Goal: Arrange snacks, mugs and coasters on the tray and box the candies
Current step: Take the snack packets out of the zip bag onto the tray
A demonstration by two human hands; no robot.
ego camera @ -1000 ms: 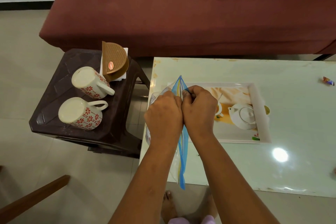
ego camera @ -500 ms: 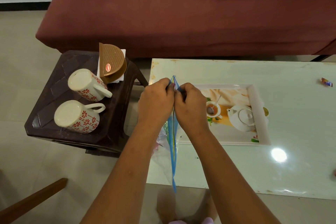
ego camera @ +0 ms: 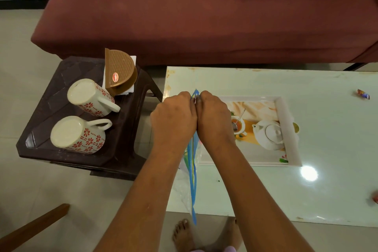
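My left hand (ego camera: 173, 120) and my right hand (ego camera: 213, 120) are pressed knuckle to knuckle and pinch the far end of the blue seal strip of a clear zip bag (ego camera: 192, 180). The bag hangs edge-on over the near left corner of the glass table (ego camera: 327, 190); what it holds is hidden. A white tray (ego camera: 286, 129) printed with a teapot lies on the table just right of my hands. Two white mugs with red flowers, one (ego camera: 90, 97) behind the other (ego camera: 76, 135), stand upside down on the dark stool (ego camera: 122, 149). A wrapped candy (ego camera: 363, 94) lies far right.
A brown semicircular holder (ego camera: 120, 71) with white napkins stands at the stool's back edge. A maroon sofa (ego camera: 204, 16) runs behind the table and stool. Something red (ego camera: 375, 198) shows at the right frame edge. A wooden bar (ego camera: 32, 229) crosses the lower left floor.
My hands slid along the bag's seal strip from about its middle toward its far end and stayed together. The camera view shifted slightly.
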